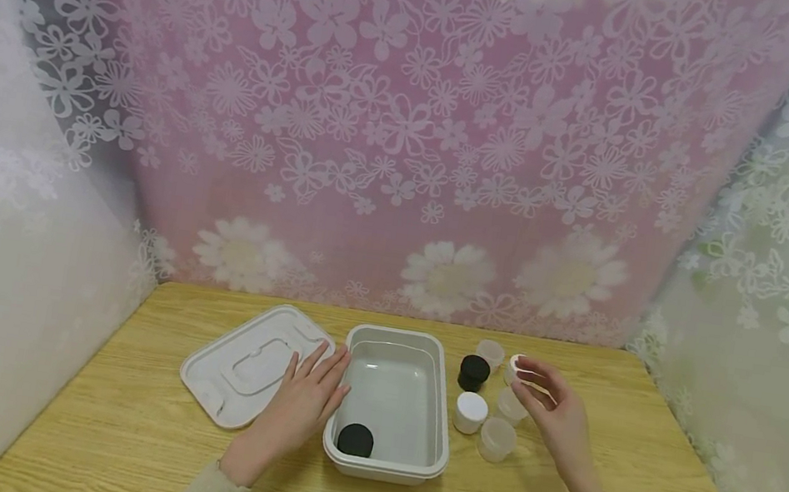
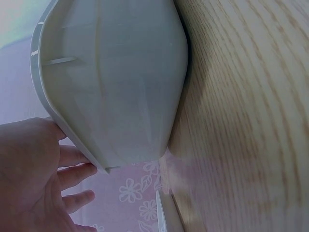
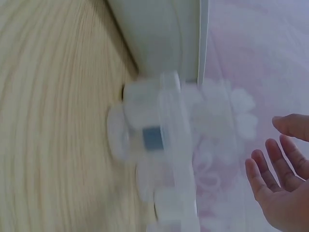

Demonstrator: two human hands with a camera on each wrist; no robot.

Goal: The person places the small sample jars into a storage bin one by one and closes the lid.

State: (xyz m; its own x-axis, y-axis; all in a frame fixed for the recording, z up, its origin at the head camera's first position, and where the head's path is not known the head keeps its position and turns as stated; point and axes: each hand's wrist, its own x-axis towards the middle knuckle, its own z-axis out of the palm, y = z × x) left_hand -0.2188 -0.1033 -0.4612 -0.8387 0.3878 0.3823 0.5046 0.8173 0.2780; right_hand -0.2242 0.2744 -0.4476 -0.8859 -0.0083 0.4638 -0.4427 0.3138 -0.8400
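My left hand (image 1: 302,405) rests at the left rim of a grey-white plastic box (image 1: 395,406), its fingers fairly straight. In the left wrist view, that hand (image 2: 36,174) touches the rim of the box from outside. A small black-topped jar (image 1: 355,440) sits inside, in the near left corner. Over a group of small jars right of the box hovers my right hand (image 1: 560,416), fingers loosely bent and holding nothing. Its fingertips overlap a white-lidded jar (image 1: 513,369) at the back. In the right wrist view, the hand (image 3: 285,179) is apart from the blurred jars (image 3: 169,140).
Left of the box lies its white lid (image 1: 217,377), partly under my left forearm's side. The group on the right includes a black jar (image 1: 473,372), a white-lidded jar (image 1: 470,412) and several translucent ones (image 1: 497,439). A flowered curtain (image 1: 407,155) hangs behind the wooden table (image 1: 104,424).
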